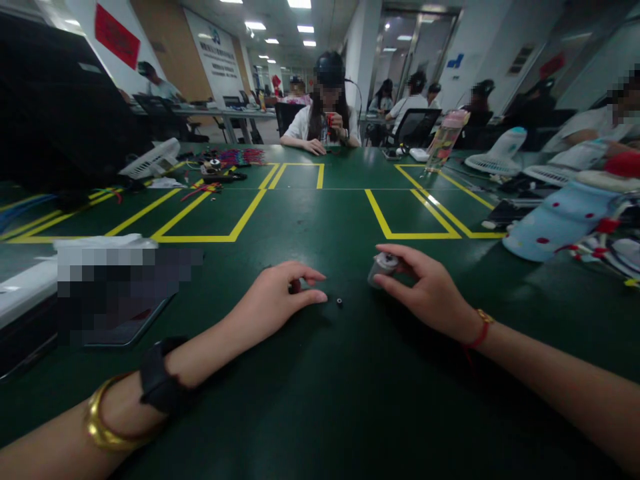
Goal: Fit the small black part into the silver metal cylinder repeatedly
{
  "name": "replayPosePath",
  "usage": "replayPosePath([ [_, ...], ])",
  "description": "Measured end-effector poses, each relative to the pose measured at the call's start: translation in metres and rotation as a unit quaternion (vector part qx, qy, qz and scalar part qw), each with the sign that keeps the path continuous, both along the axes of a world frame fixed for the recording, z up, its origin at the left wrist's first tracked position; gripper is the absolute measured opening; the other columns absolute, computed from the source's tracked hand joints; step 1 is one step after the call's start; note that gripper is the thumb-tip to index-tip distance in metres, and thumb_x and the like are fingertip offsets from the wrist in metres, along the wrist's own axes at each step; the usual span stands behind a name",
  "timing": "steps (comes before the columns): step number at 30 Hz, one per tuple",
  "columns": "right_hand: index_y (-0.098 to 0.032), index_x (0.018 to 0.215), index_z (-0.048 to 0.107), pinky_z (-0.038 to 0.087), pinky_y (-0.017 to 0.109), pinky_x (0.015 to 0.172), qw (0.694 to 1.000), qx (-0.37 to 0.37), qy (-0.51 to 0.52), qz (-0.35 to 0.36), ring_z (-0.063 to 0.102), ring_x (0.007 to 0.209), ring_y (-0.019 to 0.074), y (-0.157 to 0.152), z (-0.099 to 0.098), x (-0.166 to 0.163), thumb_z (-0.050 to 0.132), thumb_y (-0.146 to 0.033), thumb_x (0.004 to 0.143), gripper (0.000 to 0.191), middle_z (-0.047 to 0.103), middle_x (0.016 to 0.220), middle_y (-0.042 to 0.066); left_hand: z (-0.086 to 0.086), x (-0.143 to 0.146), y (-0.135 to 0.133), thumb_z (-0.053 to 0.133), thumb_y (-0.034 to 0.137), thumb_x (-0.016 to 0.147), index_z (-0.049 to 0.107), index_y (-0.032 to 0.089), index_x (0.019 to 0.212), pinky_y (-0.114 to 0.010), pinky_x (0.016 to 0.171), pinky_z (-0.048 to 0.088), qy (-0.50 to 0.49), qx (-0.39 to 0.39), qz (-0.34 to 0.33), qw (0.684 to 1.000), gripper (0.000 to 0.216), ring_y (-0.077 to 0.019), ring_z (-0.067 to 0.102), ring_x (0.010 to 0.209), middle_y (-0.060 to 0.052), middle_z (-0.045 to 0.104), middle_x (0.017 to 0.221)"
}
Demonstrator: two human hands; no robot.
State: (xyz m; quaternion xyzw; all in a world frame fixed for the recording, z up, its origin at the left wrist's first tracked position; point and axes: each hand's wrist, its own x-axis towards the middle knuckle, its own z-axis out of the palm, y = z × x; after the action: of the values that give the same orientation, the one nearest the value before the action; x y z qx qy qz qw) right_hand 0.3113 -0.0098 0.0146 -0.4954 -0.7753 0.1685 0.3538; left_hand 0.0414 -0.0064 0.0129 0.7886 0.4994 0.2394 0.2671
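Observation:
My right hand [425, 283] is closed around a small silver cylinder [384, 268] that looks like a small electric motor, thumb on the near side and fingertips on its far side. It stands upright on or just above the green tabletop; I cannot tell which. My left hand [285, 291] rests by the middle of the table, thumb and forefinger apart with nothing between them. Just right of its thumb tip lies a tiny dark ring-shaped part [339, 303] with a pale centre, between my two hands and touching neither.
At left lie a phone or tablet [131, 321] and a white box-like thing [105, 241]. A blue spotted bag [550, 217] and white fans [500, 155] stand right. Tools and wires [215, 175] lie far left, a bottle [445, 140] far right. Another person [320, 127] sits opposite.

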Motion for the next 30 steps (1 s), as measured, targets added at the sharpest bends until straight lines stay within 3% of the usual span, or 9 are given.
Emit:
replayPosePath([
  [3,-0.022,0.124,0.055,0.052,0.032,0.077,0.987,0.016,-0.044,-0.156,0.062,0.085,0.0159,0.004,0.009,0.055,0.062,-0.044,0.077,0.052,0.063,0.108,0.006,0.002,-0.027,0.000,0.061,0.052,0.081,0.067,0.025,0.105,-0.029,0.069,0.045,-0.007,-0.051,0.043,0.998,0.036,-0.0193,0.061,0.082,-0.002,0.067,0.097],
  [6,-0.024,0.122,0.056,0.050,0.035,0.073,0.946,0.017,-0.119,-0.301,0.061,0.081,0.0190,0.001,0.007,0.121,0.062,-0.049,0.075,0.053,0.064,0.102,0.006,0.000,-0.043,0.002,0.056,0.054,0.084,0.066,0.024,0.103,-0.028,0.068,0.045,-0.037,-0.100,0.079,0.991,0.037,-0.0188,0.061,0.080,-0.001,0.068,0.091],
  [11,-0.023,0.122,0.055,0.050,0.041,0.074,0.909,-0.020,-0.190,-0.371,0.061,0.088,0.0261,-0.010,-0.008,0.186,0.059,-0.058,0.073,0.061,0.063,0.106,0.010,-0.001,-0.041,0.003,0.050,0.059,0.084,0.067,0.022,0.096,-0.026,0.058,0.039,-0.024,-0.090,0.132,0.987,0.042,-0.0161,0.056,0.064,0.000,0.064,0.073],
  [14,-0.014,0.130,0.046,0.040,0.051,0.096,0.901,0.123,-0.210,-0.359,0.051,0.114,0.0345,-0.011,-0.005,0.164,0.061,-0.061,0.069,0.078,0.053,0.124,0.017,0.000,-0.038,0.003,0.049,0.060,0.084,0.068,0.022,0.096,-0.027,0.058,0.039,-0.018,-0.092,0.130,0.987,0.044,-0.0170,0.057,0.066,0.000,0.064,0.074],
  [16,-0.016,0.132,0.045,0.030,0.052,0.106,0.912,0.205,-0.226,-0.276,0.042,0.124,0.0334,-0.011,0.002,0.126,0.061,-0.056,0.073,0.073,0.048,0.131,0.016,0.000,-0.038,0.002,0.049,0.059,0.085,0.068,0.021,0.095,-0.027,0.060,0.040,-0.017,-0.085,0.126,0.988,0.044,-0.0184,0.059,0.069,-0.001,0.065,0.075],
  [19,-0.025,0.120,0.055,0.036,0.046,0.101,0.967,0.141,-0.208,-0.051,0.047,0.117,0.0245,-0.010,0.008,0.050,0.058,-0.045,0.080,0.045,0.054,0.124,0.008,0.000,-0.037,0.000,0.049,0.057,0.085,0.068,0.021,0.091,-0.029,0.063,0.042,-0.011,-0.063,0.131,0.989,0.042,-0.0198,0.060,0.073,-0.002,0.067,0.078],
  [23,-0.029,0.106,0.065,0.039,0.043,0.088,0.973,0.060,-0.194,0.109,0.049,0.106,0.0217,-0.006,0.001,-0.030,0.057,-0.045,0.082,0.030,0.059,0.115,0.004,-0.002,-0.036,-0.003,0.051,0.054,0.084,0.068,0.020,0.088,-0.030,0.067,0.044,-0.002,-0.034,0.126,0.991,0.038,-0.0209,0.062,0.077,-0.003,0.069,0.082],
  [26,-0.028,0.090,0.068,0.037,0.040,0.083,0.970,0.047,-0.205,0.118,0.050,0.094,0.0181,0.000,0.001,-0.042,0.051,-0.041,0.087,0.022,0.063,0.099,0.002,-0.003,-0.036,-0.003,0.051,0.050,0.085,0.068,0.020,0.087,-0.030,0.070,0.045,0.002,-0.022,0.118,0.993,0.035,-0.0208,0.063,0.080,-0.003,0.069,0.084],
  [30,-0.022,0.091,0.065,0.038,0.037,0.084,0.980,0.072,-0.187,-0.007,0.053,0.092,0.0177,0.008,0.023,0.012,0.045,-0.043,0.090,0.029,0.064,0.097,0.004,-0.002,-0.036,-0.004,0.050,0.049,0.086,0.067,0.021,0.086,-0.030,0.069,0.044,0.006,-0.020,0.112,0.994,0.033,-0.0204,0.062,0.079,-0.002,0.069,0.084],
])
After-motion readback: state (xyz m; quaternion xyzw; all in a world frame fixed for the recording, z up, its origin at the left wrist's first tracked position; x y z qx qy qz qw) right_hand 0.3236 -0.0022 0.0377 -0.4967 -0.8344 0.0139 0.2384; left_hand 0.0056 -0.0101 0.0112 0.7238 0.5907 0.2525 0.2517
